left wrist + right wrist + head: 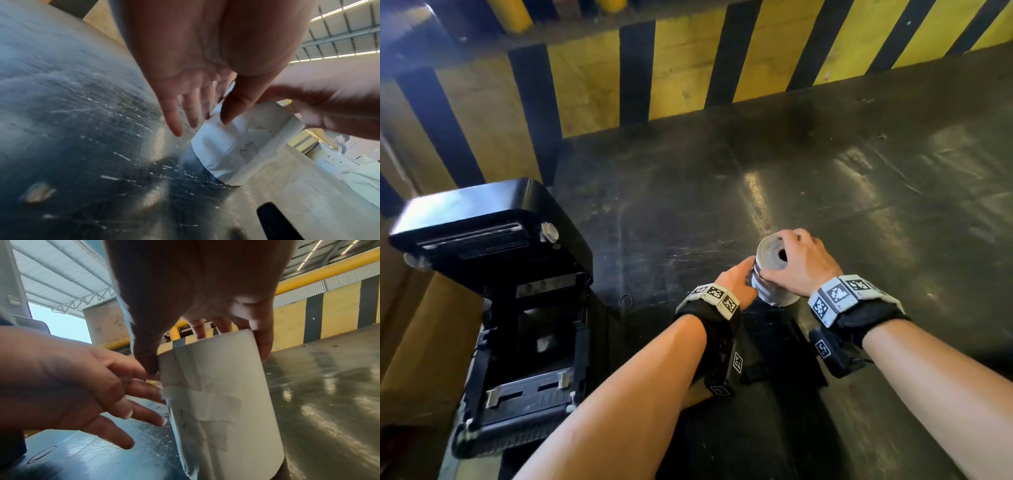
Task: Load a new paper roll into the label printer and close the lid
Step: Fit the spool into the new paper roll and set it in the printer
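The paper roll [774, 270], stood on end on the table [859, 205] right of the open printer [517, 308], is gripped by the right hand [799, 263] w/ left hand [736, 282] fingers spread, prob. touching, so stuck tape could tear it.

Your left hand [205, 68] reaches down with its fingers [174, 116] straight and spread, the thumb tip resting on the white paper roll [236, 146]. The roll stands on end on the dark, scratched table [82, 129], with creased strips of tape across its side. Your right hand [329, 110], blurred, grips the roll's top end from the right. A black object [275, 222] shows at the bottom edge.
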A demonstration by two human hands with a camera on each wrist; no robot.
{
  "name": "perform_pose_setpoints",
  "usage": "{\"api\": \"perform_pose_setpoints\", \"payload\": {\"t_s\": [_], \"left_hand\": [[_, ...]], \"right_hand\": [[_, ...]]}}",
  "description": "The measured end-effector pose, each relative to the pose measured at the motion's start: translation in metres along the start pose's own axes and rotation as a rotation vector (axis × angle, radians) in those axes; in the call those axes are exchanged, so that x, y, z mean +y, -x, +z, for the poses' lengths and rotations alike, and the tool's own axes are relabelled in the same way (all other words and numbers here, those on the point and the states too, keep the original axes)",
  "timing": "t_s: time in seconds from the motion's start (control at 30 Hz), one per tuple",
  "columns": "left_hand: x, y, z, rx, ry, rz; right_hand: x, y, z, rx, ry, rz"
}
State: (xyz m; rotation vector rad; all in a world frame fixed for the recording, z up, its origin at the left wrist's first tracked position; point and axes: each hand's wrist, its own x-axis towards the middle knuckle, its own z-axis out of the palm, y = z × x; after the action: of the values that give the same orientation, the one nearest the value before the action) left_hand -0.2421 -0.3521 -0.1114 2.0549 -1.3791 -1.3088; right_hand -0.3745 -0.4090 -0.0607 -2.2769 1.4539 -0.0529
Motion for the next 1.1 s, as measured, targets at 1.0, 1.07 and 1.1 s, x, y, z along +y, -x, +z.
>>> {"api": "perform_pose_setpoints", "payload": {"t_s": [1.0,1.07,1.1], "left_hand": [[0.032,0.217,-0.077,0.368,0.803,0.124],[0.032,0.222,-0.076,0.386,0.815,0.12],[0.033,0.225,-0.077,0.388,0.818,0.118]], "right_hand": [[-0.071,0.132,-0.071,0.378,-0.474,-0.547],[-0.075,0.134,-0.064,0.387,-0.384,-0.595],[-0.075,0.133,-0.062,0.399,-0.366,-0.59]]}}
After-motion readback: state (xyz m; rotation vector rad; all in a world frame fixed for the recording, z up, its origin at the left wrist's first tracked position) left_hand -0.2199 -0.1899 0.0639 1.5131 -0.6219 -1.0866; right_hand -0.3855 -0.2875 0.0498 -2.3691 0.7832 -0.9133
